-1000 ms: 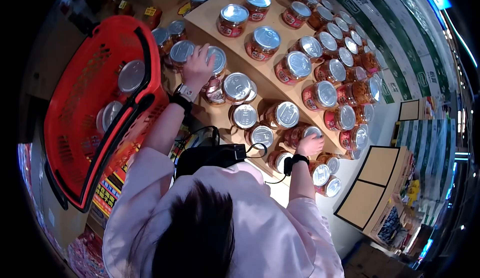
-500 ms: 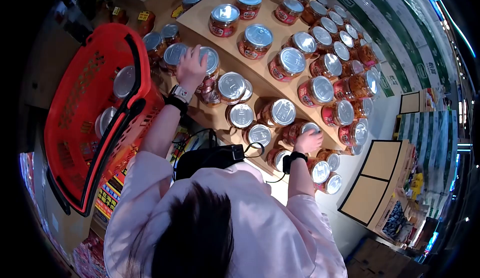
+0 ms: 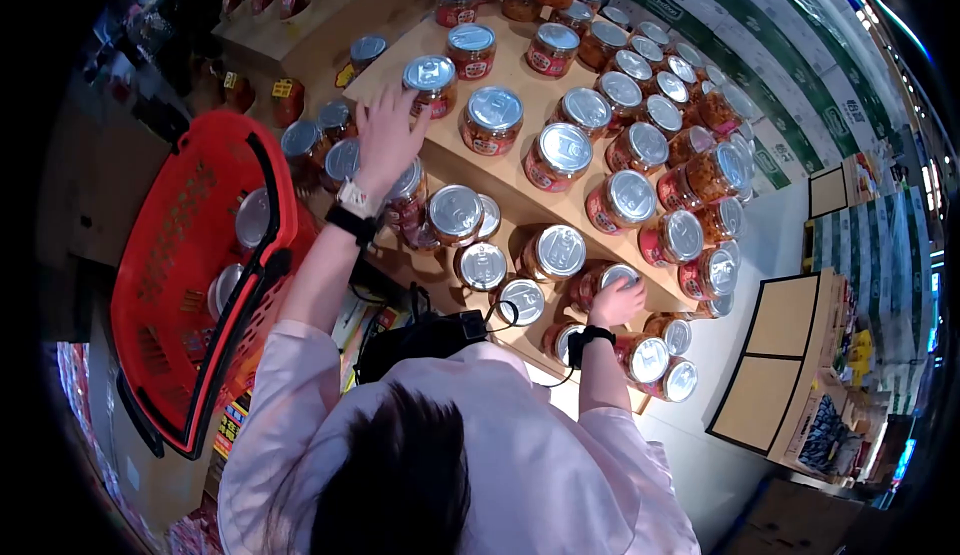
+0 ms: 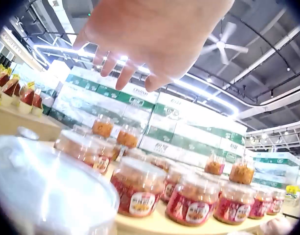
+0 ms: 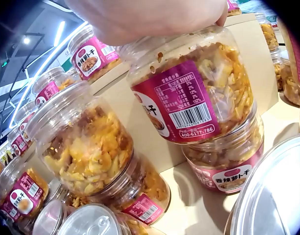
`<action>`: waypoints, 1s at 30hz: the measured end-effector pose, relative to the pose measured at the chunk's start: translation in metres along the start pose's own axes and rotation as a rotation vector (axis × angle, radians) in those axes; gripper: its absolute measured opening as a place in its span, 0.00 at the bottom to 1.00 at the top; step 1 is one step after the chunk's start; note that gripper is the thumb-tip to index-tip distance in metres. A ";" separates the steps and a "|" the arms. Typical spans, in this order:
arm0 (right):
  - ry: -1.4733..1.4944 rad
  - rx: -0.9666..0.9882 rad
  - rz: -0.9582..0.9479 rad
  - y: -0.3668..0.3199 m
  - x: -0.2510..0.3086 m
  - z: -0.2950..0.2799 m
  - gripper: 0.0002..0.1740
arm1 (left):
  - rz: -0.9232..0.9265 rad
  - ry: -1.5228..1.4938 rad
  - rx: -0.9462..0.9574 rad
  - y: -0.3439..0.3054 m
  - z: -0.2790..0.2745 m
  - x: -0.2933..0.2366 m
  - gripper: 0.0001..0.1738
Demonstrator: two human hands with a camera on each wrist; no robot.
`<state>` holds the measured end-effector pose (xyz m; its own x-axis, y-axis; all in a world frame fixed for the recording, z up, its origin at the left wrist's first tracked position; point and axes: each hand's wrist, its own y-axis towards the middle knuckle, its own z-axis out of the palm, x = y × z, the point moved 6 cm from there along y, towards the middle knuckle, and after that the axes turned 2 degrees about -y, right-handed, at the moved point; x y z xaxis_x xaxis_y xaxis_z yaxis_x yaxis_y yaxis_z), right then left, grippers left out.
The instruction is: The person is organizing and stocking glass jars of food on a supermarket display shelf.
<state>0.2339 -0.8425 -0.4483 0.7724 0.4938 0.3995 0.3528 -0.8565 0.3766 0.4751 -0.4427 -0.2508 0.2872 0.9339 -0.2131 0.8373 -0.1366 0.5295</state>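
Note:
My left hand [image 3: 388,143] reaches over the lower step with its fingers spread, and nothing is in it. The fingertips come up beside a jar [image 3: 430,77] at the upper step's near corner; in the left wrist view the palm [image 4: 155,36] hangs above the jars. Below this hand stand silver-lidded jars [image 3: 404,183] on the lower step. My right hand [image 3: 618,303] grips the top of a jar of pickled radish [image 5: 189,93] with a pink barcode label. That jar stands on another radish jar [image 5: 228,169]; the fingertips are hidden behind its lid.
A red basket [image 3: 150,355] with several lidded tubs inside stands on my left, its black handle folded along the rim. Rows of jars [image 3: 630,200] fill the upper wooden step [image 3: 520,170]. Green-and-white cartons [image 3: 730,35] are stacked behind. A tan panelled box [image 3: 765,355] stands right.
My left hand has come off the jars on the lower step and moved forward toward the upper step, its fingers spreading. The right hand stays on its jar. The head view has shifted slightly.

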 end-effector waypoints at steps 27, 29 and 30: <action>0.020 -0.021 0.001 0.002 0.001 -0.004 0.24 | -0.028 0.464 0.314 0.343 0.092 0.079 0.35; 0.023 0.004 0.001 0.001 0.003 -0.005 0.24 | 0.090 0.524 0.409 0.346 0.134 0.084 0.36; 0.020 0.020 -0.001 0.002 0.003 -0.006 0.24 | 0.092 0.490 0.434 0.344 0.146 0.081 0.37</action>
<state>0.2340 -0.8421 -0.4414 0.7611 0.4976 0.4161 0.3642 -0.8586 0.3608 0.8545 -0.4619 -0.2059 0.2075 0.9401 0.2703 0.9603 -0.2485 0.1269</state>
